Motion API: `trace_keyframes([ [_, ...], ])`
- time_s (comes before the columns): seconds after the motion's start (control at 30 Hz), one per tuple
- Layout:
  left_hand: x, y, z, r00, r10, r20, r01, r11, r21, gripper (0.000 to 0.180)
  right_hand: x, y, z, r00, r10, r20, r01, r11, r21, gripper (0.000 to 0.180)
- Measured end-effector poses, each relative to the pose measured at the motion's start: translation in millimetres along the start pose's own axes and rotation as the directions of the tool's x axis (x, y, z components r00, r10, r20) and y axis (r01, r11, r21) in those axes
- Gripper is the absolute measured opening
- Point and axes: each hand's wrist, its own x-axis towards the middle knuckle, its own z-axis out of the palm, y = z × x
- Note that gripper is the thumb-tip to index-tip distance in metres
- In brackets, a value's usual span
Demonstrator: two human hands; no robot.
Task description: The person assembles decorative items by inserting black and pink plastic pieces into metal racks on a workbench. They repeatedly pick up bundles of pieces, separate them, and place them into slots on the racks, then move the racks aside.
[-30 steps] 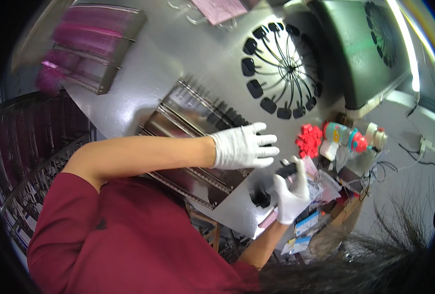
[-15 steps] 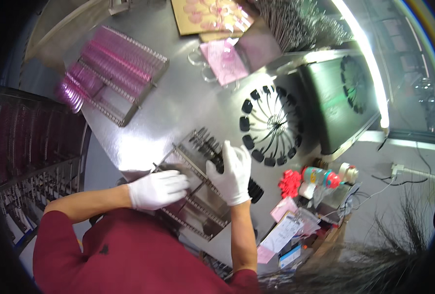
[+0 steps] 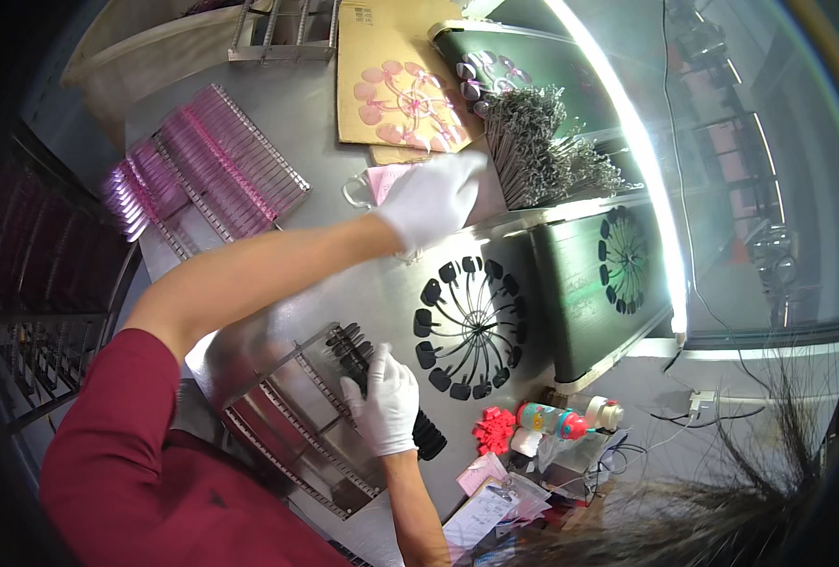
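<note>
My left hand, in a white glove, reaches far across the steel table. It hovers over a pink packet next to a heap of thin metal wires. Motion blur hides whether it holds anything. My gloved right hand lies near me on a row of black clips, its fingers folded over them. The clips sit on a slotted metal tray. Beyond that hand is a round wheel of black paddles.
A rack of pink pieces lies at the far left, and a cardboard sheet with pink shapes at the back. A dark machine with a second paddle wheel stands on the right under a bright light strip. Red bits, a small bottle and papers crowd the near right.
My left hand has left the metal tray and stretched forward to the pink packet by the wires. My right hand has stayed on the black clips. The view has tilted toward the back of the table.
</note>
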Motion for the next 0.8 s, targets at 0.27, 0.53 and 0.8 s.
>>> trace_keyframes([
  [0.27,108,20,27,0.995,-0.059,-0.08,0.081,0.949,0.305,0.032,-38,-25,-51,0.971,0.225,0.085,-0.214,0.969,-0.122,0.075],
  [0.53,116,31,30,0.993,0.101,-0.068,-0.061,0.896,0.439,0.029,-148,-164,-10,0.902,0.412,0.129,-0.432,0.873,0.228,0.051],
  [0.8,130,53,14,0.981,0.148,0.129,-0.195,0.791,0.58,0.028,-154,-186,-58,0.791,0.61,-0.059,-0.593,0.786,0.174,0.028],
])
